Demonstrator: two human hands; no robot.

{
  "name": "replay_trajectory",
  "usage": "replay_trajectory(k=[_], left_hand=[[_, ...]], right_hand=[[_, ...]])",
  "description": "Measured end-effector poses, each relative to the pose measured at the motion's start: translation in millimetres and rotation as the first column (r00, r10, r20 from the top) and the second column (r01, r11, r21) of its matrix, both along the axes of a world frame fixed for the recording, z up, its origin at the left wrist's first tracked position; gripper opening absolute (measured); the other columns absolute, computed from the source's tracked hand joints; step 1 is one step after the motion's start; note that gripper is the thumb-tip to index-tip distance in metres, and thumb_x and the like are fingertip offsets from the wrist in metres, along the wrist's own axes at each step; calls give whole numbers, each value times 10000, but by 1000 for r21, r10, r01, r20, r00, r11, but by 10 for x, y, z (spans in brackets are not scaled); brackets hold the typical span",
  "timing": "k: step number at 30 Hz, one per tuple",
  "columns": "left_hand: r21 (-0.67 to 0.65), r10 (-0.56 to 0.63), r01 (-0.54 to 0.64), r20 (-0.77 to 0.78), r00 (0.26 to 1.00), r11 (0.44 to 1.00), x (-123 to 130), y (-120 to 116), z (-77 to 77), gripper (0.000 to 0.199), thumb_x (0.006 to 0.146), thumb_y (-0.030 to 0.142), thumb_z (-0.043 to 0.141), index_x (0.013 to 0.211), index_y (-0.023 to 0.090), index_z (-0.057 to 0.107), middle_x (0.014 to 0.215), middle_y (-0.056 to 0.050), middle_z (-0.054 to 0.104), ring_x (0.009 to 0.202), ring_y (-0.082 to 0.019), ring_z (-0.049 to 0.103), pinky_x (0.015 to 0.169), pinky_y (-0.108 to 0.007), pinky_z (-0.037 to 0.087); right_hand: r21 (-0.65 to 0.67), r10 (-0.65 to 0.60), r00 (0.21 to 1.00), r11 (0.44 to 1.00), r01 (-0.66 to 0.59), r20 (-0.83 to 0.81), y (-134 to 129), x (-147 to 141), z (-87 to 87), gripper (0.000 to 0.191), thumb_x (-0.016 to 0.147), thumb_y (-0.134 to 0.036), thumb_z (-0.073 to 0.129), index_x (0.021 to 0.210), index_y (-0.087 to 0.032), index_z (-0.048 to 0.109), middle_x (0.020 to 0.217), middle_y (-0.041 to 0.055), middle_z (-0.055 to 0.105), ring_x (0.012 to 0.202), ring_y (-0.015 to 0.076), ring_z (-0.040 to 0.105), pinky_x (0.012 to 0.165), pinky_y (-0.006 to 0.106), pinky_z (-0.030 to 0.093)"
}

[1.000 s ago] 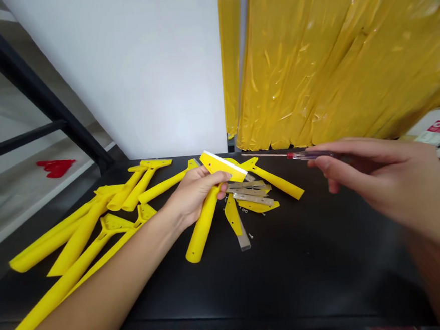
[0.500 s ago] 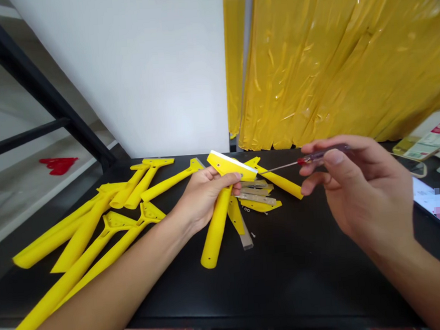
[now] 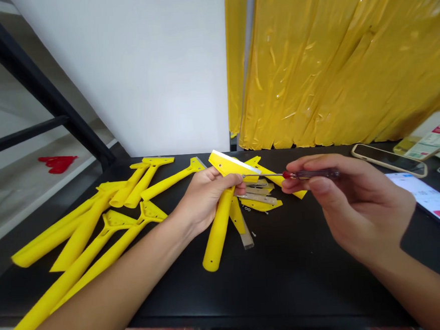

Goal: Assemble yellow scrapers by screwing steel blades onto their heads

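A yellow plastic scraper (image 3: pixel 219 230) sits clamped in the left hand (image 3: pixel 203 201) over a black table (image 3: pixel 288 281), before yellow plastic sheeting (image 3: pixel 329 67). The right hand (image 3: pixel 352 201) pinches a red-and-clear screwdriver (image 3: pixel 311 174), its steel tip just beside the scraper's head.

a glossy yellow plastic curtain (image 3: pixel 341 61) hangs beside a white wall (image 3: pixel 123 76). on the right of the black table (image 3: pixel 289 291), a smartphone (image 3: pixel 389 159) lies near a tablet (image 3: pixel 414 191) and printed cards (image 3: pixel 432 137). at far left, a red piece (image 3: pixel 57 164) lies beyond a black metal frame (image 3: pixel 37 92).
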State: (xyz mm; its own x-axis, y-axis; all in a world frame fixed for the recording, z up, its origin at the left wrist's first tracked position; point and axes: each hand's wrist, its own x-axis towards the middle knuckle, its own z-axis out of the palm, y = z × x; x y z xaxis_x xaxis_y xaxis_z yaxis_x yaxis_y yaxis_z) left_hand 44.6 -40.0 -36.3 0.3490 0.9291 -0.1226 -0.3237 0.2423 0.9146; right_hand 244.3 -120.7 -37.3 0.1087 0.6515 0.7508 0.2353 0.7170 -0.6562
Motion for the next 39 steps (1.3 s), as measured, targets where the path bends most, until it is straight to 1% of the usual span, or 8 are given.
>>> replay_trajectory(k=[4,7,12,17,25,29,32,39], left_hand=[[1,4,-4,2,1000,1000,3,-10,1,128,737,81,791,833,80,707,701,-64,719,619,-119,664,666,-223,542],[9,5,-5,8,1000,1000,6,-30,9,124,730,75,786,829,84,712,710,-68,729,630,-128,677,665,-222,546],[18,22,-22,5,1000,1000,6,-49,18,123,724,77,785,829,87,721,717,-75,737,647,-136,690,691,-231,559],[-1,38,-38,1,999,999,6,-37,21,89,746,79,772,802,84,703,686,-78,729,633,-136,689,669,-219,554],[28,58,-57,-11,998,998,14,-61,20,111,751,91,777,821,74,693,695,-78,732,636,-132,694,675,-211,554],[56,63,-63,-1,998,996,14,-64,17,121,751,89,781,837,69,699,739,-68,739,658,-128,706,713,-215,568],[44,70,-70,-3,998,997,11,-63,23,114,754,92,782,829,71,699,736,-68,738,666,-131,711,718,-217,569],[-33,72,-72,8,997,997,16,-66,28,95,744,70,779,807,74,709,695,-66,728,636,-130,703,689,-216,566]], right_hand=[[-8,18,999,1000,-18,27,3,-2,-17,243,934,-142,655,1134,-262,723,1110,65,741,840,223,762,772,414,680],[5,-11,998,1000,10,55,2,3,-36,247,934,-138,652,1129,-267,729,1116,67,735,849,223,757,762,405,676],[18,-31,995,999,30,92,-23,29,-47,248,937,-142,644,1125,-281,725,1127,75,728,871,247,752,763,450,671],[-5,-22,994,1000,23,110,-33,57,-44,230,933,-145,653,1115,-266,726,1130,79,723,886,247,750,782,450,663],[72,17,992,997,-26,129,8,73,-72,339,885,-58,680,1166,-239,733,1136,75,734,883,225,752,756,395,661],[68,9,990,997,-19,144,-13,95,-70,361,872,-33,680,1163,-240,734,1141,71,738,899,226,756,760,388,658],[55,14,989,998,-22,147,-18,97,-73,368,873,-31,676,1165,-247,731,1150,68,737,909,227,757,767,390,659],[107,12,993,994,-25,119,22,59,-75,349,873,-29,673,1156,-224,738,1125,80,736,885,228,751,750,398,656]])
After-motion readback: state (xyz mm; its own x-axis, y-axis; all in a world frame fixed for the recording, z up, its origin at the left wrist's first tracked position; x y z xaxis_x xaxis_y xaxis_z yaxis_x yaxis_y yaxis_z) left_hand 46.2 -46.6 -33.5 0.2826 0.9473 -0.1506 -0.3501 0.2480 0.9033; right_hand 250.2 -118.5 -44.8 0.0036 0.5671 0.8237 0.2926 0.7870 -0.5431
